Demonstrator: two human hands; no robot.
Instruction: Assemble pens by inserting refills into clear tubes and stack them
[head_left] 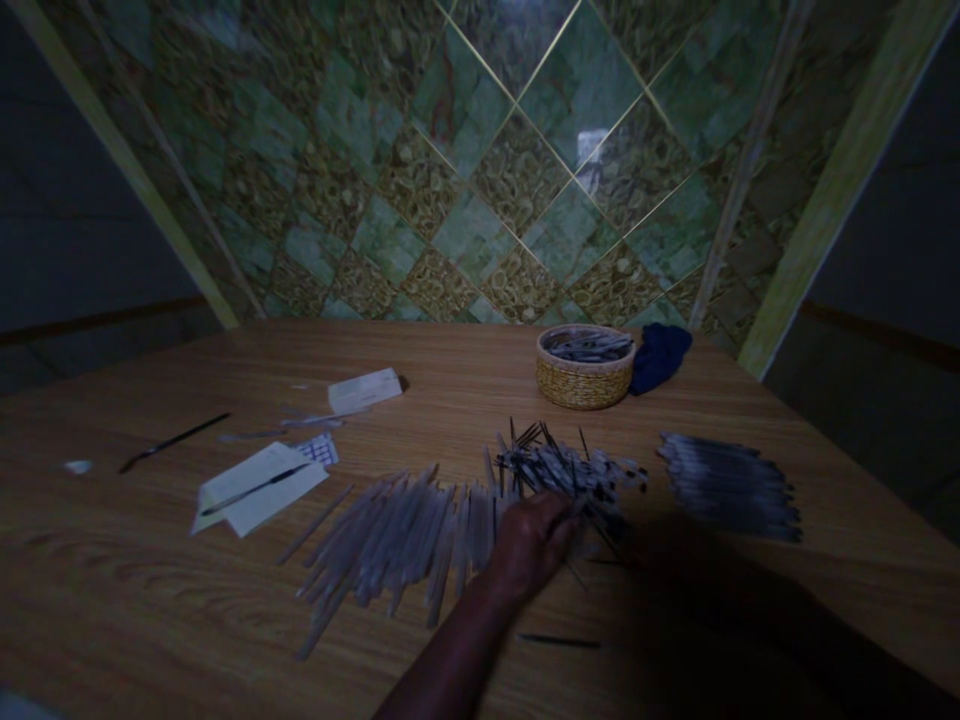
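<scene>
My left hand point(534, 545) is at the near side of a tangled pile of dark-tipped sticks point(562, 468), its fingers curled; what they grip, if anything, is too dark to make out. My right hand point(660, 550) is a dark blur in shadow right of the pile, its fingers hidden. Left of my left hand, many pale, translucent tubes point(405, 540) lie side by side in a fanned row. A single dark stick point(559, 641) rests nearer to me. Neatly lined-up sticks point(727, 485) lie at the right.
A woven basket point(583, 382) of sticks stands at the back, beside a dark blue cloth point(660, 357). To the left are a white box point(365, 391), papers point(262, 490) with a thin brush on them, and a dark brush point(176, 441). A tiled wall point(480, 180) rises behind the table.
</scene>
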